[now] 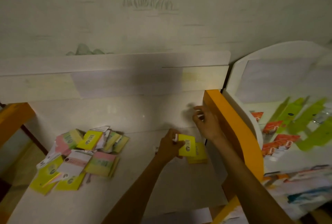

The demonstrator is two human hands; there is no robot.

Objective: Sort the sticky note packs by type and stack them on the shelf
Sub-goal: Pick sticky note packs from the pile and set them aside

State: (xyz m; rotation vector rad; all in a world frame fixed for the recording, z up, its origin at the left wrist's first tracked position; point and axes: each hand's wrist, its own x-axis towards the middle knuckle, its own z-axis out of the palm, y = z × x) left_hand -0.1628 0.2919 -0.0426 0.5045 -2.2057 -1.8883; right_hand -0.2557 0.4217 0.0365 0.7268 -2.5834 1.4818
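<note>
- While the left hand (170,144) has its grip closed on a yellow pack (186,145), it hovers over the yellow stack (197,153) beside the orange divider (231,128)
- Right hand (206,121) loose, holding nothing
- Next, likely: square it onto that stack, away from the mixed pile (80,155)

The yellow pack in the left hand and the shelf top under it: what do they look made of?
The yellow pack looks like paper notes, likely in a thin card or film cover: flat printed face, crisp edges; the blur leaves the wrap open. The shelf top looks like glossy white laminated board, going by its soft reflections. The left hand pinches the pack; the right hand is open above.
</note>
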